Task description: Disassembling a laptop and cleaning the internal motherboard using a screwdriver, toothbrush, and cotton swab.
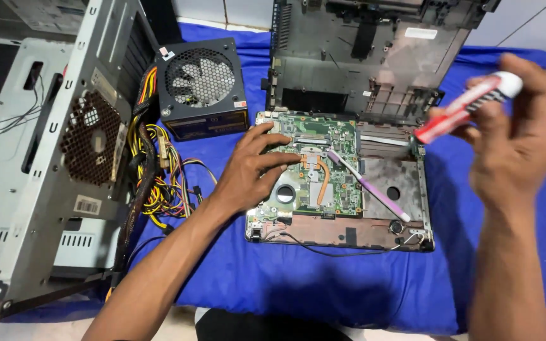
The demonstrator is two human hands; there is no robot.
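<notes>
An open grey computer case (pixel 45 158) — black power supply (pixel 202 88) beside it — on blue cloth (pixel 285 278).

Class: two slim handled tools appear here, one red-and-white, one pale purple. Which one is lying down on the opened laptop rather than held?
The pale purple slim tool: it lies diagonally across the green laptop circuit board, untouched. The red-and-white tool is raised in the right hand.

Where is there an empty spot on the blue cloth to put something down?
The blue cloth lies bare in front of the opened laptop base, between the left hand and the right hand. It is crowded on the left, where yellow cables spill between the computer case and the power supply.
</notes>
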